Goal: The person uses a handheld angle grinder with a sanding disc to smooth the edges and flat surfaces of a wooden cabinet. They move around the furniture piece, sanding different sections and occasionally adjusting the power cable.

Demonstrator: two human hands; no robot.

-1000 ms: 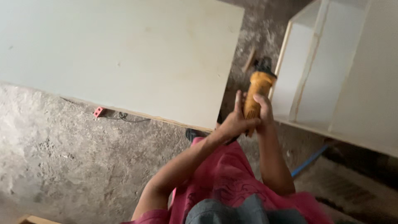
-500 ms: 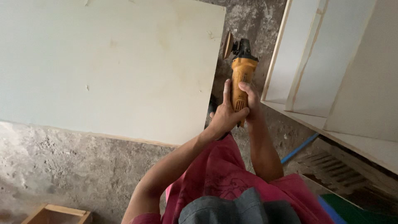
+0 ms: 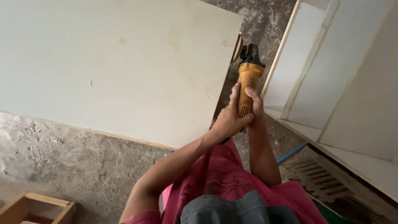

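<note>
Beside the pale board's [image 3: 124, 70] right edge, both hands grasp the yellow angle grinder [image 3: 248, 85]: left hand [image 3: 228, 120] wrapped around its body, right hand [image 3: 253, 101] clenched alongside, its disc [image 3: 237, 47] near the edge, white cabinet [image 3: 344, 83] at right.

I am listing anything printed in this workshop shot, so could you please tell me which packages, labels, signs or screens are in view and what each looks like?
No packages, labels, signs or screens are in view.
Faint line print: on the pink shirt, too blurred to describe.
</note>
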